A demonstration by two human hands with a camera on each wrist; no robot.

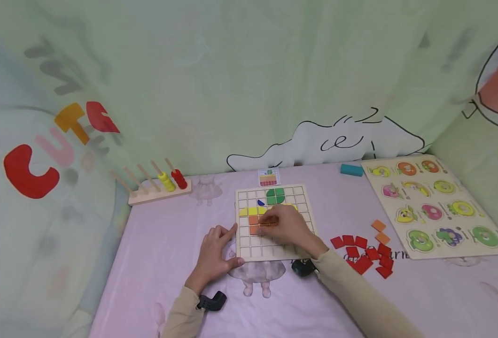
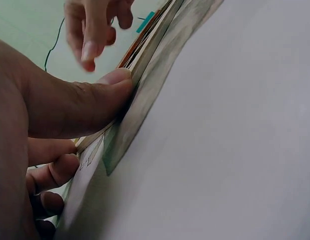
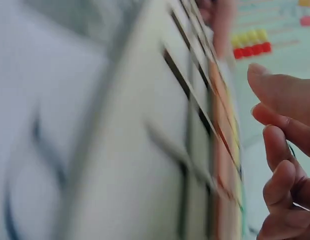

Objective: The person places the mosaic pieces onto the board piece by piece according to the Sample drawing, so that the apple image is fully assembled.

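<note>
A wooden grid board (image 1: 255, 251) lies on the table, bearing orange square tiles (image 1: 254, 230), a row of yellow tiles (image 1: 252, 211), green rounded pieces (image 1: 276, 196) and a small blue piece (image 1: 260, 203). My left hand (image 1: 215, 251) steadies its lower left corner, thumb at the near edge and index finger at the left edge. Over the middle of the board hovers my right hand (image 1: 286, 226), hiding some tiles. In the right wrist view its fingers (image 3: 280, 145) are loosely bent beside the orange row, with nothing visible between thumb and index.
Loose red tiles (image 1: 361, 242) and two orange tiles (image 1: 378, 226) lie right of the board. A pattern card (image 1: 268, 177) sits behind it. Back left stands a bead rack (image 1: 160, 192). A fruit puzzle board (image 1: 439, 211) and a teal block (image 1: 352, 170) are at the right.
</note>
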